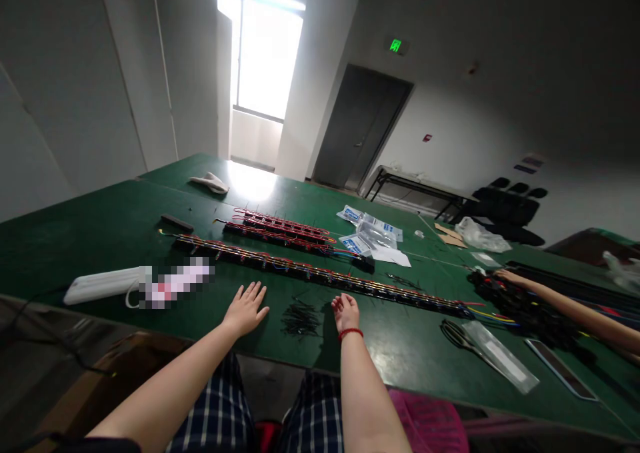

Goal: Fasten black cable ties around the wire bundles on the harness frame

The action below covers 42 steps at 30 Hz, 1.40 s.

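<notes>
Ahead, clear blue-labelled plastic bags (373,234), contents unclear, past left hand (245,310), fingers spread, and right hand (346,312), fingers loosely curled.

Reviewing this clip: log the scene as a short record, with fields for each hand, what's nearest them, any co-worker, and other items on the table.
Left hand: open, palm down, holding nothing
Right hand: fingers loosely curled, holding nothing, red cord at wrist
Nearest items: short black wires between the hands; long wiring harness just ahead
Surface: green table
Co-worker: a person's hand at a heap of black cables
Other items: black-handled scissors, clear plastic sleeve
</notes>
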Tool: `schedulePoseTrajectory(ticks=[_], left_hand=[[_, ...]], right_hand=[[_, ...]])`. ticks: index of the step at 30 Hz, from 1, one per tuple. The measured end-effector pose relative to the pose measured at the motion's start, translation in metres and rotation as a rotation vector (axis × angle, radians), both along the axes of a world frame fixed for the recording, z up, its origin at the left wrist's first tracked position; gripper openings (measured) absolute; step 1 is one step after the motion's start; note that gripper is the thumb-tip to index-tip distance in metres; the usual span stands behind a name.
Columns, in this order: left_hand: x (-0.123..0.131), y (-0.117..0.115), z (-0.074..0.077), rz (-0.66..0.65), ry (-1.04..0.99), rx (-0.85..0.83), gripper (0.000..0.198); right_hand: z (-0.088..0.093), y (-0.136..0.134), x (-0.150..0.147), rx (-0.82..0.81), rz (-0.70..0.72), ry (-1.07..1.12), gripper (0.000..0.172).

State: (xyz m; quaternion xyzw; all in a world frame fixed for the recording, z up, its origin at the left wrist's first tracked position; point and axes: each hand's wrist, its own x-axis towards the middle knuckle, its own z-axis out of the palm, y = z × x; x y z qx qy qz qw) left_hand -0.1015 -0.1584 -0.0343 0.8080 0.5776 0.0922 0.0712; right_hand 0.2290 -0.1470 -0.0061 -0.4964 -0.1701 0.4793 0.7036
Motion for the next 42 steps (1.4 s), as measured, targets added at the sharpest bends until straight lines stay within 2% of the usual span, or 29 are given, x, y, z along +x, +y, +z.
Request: schedulePoseTrajectory(ticks=[5, 13, 17, 25, 30, 35, 42], left_hand=[[-0.005, 0.001, -0.001, -0.048, 0.036, 0.005, 0.073], [-0.007, 0.001, -0.002, -0.081, 0.042, 0.110, 0.070], [-0.008, 0.000, 0.003, -0.094, 0.076, 0.110, 0.071], [-0.014, 0.001, 0.013, -0.083, 0.110, 0.036, 0.072], [-0.018, 0.002, 0.013, -0.088, 0.088, 0.046, 0.072], [-0.018, 0.000, 0.020, -0.072, 0.131, 0.004, 0.073], [-0.019, -0.002, 0.019, -0.054, 0.170, -0.008, 0.072]], right_hand=[[0.002, -0.011, 0.014, 0.012, 0.037, 0.175, 0.024], [0.006, -0.021, 0.024, 0.017, 0.099, 0.376, 0.007], [0.008, -0.020, 0.024, 0.011, 0.129, 0.432, 0.008], [0.000, -0.017, 0.021, 0.032, 0.073, 0.527, 0.008], [-0.004, -0.010, 0.018, 0.036, 0.062, 0.517, 0.007], [0.001, 0.002, 0.015, 0.020, 0.044, 0.472, 0.009], [0.001, 0.017, 0.016, 0.080, 0.120, 0.431, 0.017]])
